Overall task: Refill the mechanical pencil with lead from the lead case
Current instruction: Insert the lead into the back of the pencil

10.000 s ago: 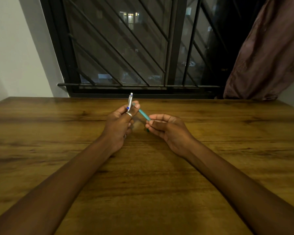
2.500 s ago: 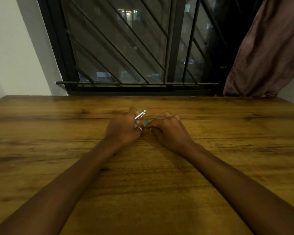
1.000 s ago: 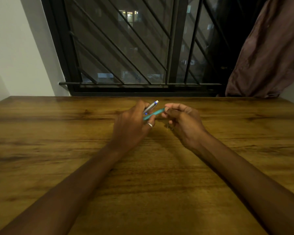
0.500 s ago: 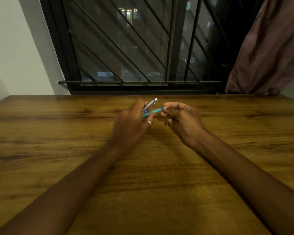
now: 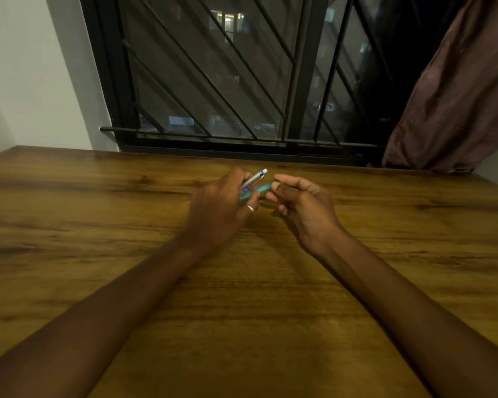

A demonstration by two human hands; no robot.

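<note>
Two hands meet over the far middle of the wooden table, close to its window edge. Against half a second ago almost nothing has shifted: same grip, same tilt, the hands sitting a touch nearer together.

From the head view, the left hand, a ring on one finger, is curled round two things at once. The silver mechanical pencil sticks out above its fingers, long axis slanting up and to the right, its white-and-blue end pointing toward the window grille. Just beneath and roughly parallel lies the teal lead case, its free end aimed right at the other hand.

The right hand is half curled, thumb and forefinger pinching that end of the lead case. Whether any lead is out I cannot tell. A brown curtain hangs beyond the far right corner.
</note>
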